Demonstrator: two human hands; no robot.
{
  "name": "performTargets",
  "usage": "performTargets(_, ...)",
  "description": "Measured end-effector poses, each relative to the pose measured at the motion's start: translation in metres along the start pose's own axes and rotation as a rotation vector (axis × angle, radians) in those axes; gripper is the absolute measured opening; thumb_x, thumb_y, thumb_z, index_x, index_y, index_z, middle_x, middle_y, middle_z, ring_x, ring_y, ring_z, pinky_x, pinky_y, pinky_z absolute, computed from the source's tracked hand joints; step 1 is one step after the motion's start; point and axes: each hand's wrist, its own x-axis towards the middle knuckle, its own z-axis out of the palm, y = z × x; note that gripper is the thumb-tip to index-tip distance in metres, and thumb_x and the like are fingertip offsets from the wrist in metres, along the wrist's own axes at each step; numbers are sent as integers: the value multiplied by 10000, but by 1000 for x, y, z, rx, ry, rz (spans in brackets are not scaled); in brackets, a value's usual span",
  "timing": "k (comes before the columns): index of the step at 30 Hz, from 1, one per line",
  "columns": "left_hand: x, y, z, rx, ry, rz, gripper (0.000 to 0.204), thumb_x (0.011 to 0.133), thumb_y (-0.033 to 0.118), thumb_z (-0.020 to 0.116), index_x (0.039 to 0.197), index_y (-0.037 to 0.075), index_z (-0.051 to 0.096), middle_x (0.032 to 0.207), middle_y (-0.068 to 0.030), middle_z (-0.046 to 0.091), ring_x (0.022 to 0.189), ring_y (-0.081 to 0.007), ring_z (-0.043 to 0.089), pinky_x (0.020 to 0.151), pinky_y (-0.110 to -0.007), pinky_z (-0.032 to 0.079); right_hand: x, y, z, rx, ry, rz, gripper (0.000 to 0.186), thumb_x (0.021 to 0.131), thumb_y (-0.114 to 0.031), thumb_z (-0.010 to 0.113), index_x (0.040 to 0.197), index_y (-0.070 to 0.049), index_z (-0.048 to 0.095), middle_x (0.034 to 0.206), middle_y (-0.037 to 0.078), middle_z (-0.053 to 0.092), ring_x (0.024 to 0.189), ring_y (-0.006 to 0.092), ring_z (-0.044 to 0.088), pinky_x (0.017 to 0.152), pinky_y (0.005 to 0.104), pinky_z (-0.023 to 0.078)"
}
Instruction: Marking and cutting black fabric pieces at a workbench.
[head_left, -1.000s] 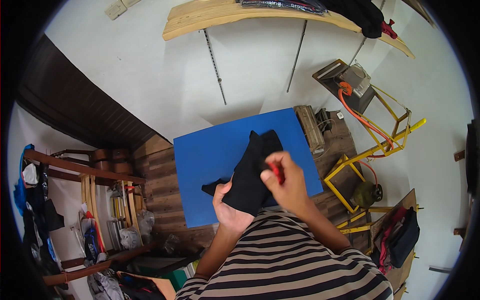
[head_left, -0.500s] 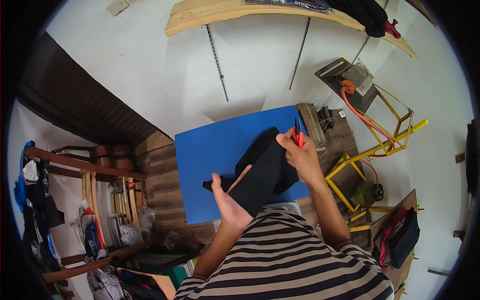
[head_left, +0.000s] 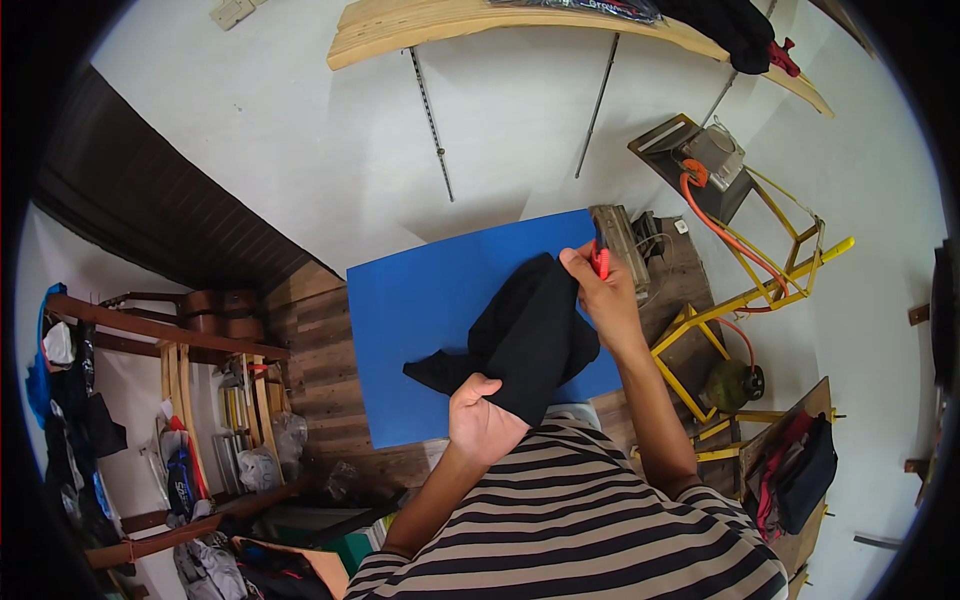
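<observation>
A piece of black cloth (head_left: pixel 515 340) is held over a blue board (head_left: pixel 400 330), with a loose end hanging toward the left. My left hand (head_left: pixel 480 425) grips the cloth's lower part, thumb on top and the other fingers hidden beneath. Near the board's far right corner, my right hand (head_left: pixel 605 300) holds a small red-handled cutting tool (head_left: pixel 601 262) with dark tips pointing up. Its thumb is also at the upper edge of the cloth.
A wooden wall shelf (head_left: pixel 450 30) carries dark garments. At right stand a yellow metal frame (head_left: pixel 680 330), an orange hose and a green cylinder (head_left: pixel 730 385). Wooden racks (head_left: pixel 180 430) with clothing line the left. A long weathered box (head_left: pixel 620 250) lies beside the board.
My right hand has moved up and right with the red tool, lifting the cloth's upper part rightward. My left hand has shifted slightly right, its thumb now bent over the cloth.
</observation>
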Motion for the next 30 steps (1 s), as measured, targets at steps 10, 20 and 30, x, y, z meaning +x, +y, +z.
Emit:
performTargets(10,1,4,10,-10,-155,165,710,765,139,393,1437,-69,292,1508,-128,341,1397,-227,308,1177,-364,174,-71,-25,22,-630,-82,-392,298,808,-153,683,1006,-22,503,875,122,539,696,258,589,626,340,486)
performTargets(20,4,1,8,-19,-167,175,657,762,163,402,1382,-53,389,1433,-158,434,1329,-271,391,1148,-397,239,-81,-12,24,-777,-53,-591,290,725,-108,715,935,-32,530,887,103,540,662,272,612,514,341,504)
performTargets(30,3,3,12,-61,-202,150,701,753,198,406,1399,-64,349,1448,-165,407,1333,-278,375,1150,-400,224,-79,-14,24,-764,-57,-612,269,710,-81,721,891,-29,530,873,106,549,643,270,613,510,330,506)
